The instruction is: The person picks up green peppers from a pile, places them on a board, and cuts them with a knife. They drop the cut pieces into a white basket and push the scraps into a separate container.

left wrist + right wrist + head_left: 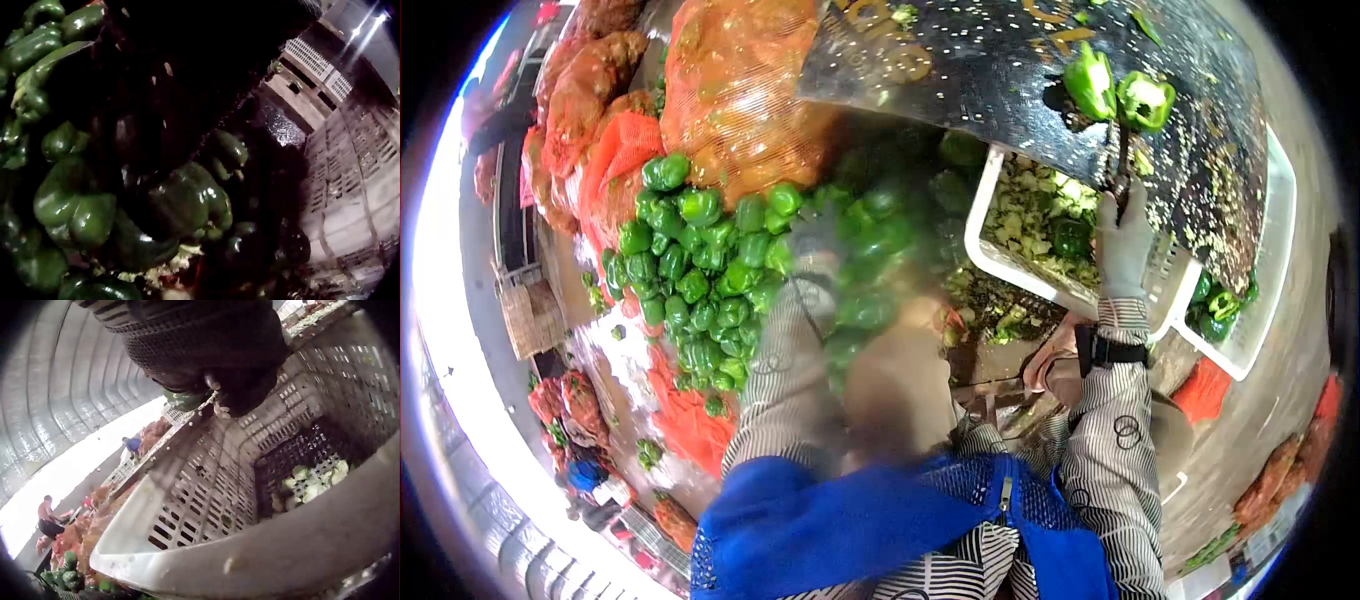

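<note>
My gloved right hand (1125,245) grips a narrow dark knife (1118,180) by its handle, over the near edge of a black board (990,75). The blade points away between a green bell pepper half (1090,85) and a second cut piece (1147,100) on the board. My gloved left hand (811,240) is at the right side of a heap of green bell peppers (700,260), blurred in the head view. Glossy peppers (187,200) crowd close below a dark shape in the left wrist view. I cannot tell what the left fingers hold.
Under the board, a white slotted crate (983,225) contains pale pepper scraps (319,481). Another white crate (1275,290) at the right holds green peppers. A large orange mesh sack (740,90) stands behind the heap. Seeds are strewn over the board. People (49,519) are in the background.
</note>
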`<state>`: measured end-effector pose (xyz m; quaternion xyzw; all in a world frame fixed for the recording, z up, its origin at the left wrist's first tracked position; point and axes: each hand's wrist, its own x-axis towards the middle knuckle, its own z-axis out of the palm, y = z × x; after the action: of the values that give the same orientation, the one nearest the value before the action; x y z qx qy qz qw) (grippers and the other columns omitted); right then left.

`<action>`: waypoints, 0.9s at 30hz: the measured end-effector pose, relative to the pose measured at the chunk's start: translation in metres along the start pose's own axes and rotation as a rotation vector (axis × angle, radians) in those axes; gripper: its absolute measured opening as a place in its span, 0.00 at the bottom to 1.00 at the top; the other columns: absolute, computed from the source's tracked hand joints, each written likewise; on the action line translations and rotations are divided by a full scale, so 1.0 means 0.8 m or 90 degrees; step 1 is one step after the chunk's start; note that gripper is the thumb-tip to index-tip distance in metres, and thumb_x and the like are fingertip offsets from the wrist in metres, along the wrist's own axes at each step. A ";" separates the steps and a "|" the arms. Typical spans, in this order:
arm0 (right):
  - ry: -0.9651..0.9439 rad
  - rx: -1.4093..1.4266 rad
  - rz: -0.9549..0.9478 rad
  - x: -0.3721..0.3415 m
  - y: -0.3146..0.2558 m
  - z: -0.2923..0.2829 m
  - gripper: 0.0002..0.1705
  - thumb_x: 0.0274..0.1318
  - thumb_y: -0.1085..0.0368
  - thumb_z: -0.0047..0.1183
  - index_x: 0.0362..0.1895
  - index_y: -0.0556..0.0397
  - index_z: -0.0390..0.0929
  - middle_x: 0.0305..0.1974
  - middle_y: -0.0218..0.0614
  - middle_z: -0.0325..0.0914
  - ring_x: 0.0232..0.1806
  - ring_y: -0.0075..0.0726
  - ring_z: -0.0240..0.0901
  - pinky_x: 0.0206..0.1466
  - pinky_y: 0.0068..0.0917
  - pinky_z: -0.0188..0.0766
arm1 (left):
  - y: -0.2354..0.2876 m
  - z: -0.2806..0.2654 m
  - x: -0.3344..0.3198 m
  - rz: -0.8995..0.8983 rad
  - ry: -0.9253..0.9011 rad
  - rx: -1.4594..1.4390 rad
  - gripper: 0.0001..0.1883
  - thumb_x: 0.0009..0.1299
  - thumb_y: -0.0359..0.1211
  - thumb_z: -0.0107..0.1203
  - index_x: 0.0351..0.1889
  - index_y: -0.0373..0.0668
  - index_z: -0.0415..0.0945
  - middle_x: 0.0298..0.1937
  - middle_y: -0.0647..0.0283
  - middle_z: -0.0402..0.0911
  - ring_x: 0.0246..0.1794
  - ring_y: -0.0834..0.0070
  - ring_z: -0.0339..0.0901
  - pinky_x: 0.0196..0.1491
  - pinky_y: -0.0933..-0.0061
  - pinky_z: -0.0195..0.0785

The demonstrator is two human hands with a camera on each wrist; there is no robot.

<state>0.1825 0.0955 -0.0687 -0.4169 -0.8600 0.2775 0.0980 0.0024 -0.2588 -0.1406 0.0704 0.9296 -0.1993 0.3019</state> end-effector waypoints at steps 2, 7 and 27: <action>-0.087 0.219 0.064 -0.007 -0.014 -0.024 0.33 0.64 0.57 0.51 0.68 0.62 0.60 0.39 0.45 0.80 0.26 0.33 0.76 0.29 0.29 0.76 | 0.005 0.008 -0.012 -0.034 -0.083 -0.029 0.56 0.58 0.60 0.62 0.78 0.51 0.41 0.77 0.51 0.52 0.74 0.54 0.55 0.70 0.58 0.59; -0.135 0.481 0.212 -0.045 0.006 -0.052 0.28 0.65 0.61 0.50 0.66 0.55 0.63 0.26 0.29 0.72 0.18 0.16 0.64 0.18 0.16 0.61 | 0.018 -0.040 -0.073 -0.119 0.077 -0.359 0.57 0.53 0.57 0.69 0.76 0.47 0.47 0.76 0.44 0.50 0.69 0.52 0.63 0.65 0.58 0.65; -0.209 0.244 -0.103 -0.042 -0.053 -0.083 0.33 0.61 0.56 0.48 0.67 0.55 0.59 0.41 0.55 0.80 0.40 0.55 0.80 0.47 0.43 0.75 | 0.212 -0.227 -0.128 0.642 0.325 -0.595 0.48 0.56 0.36 0.73 0.72 0.40 0.55 0.62 0.49 0.72 0.57 0.63 0.75 0.59 0.67 0.70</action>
<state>0.2027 0.0747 0.0120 -0.2703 -0.8267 0.4902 0.0560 0.0307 -0.0301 -0.0018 0.3976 0.8137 0.4040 0.1292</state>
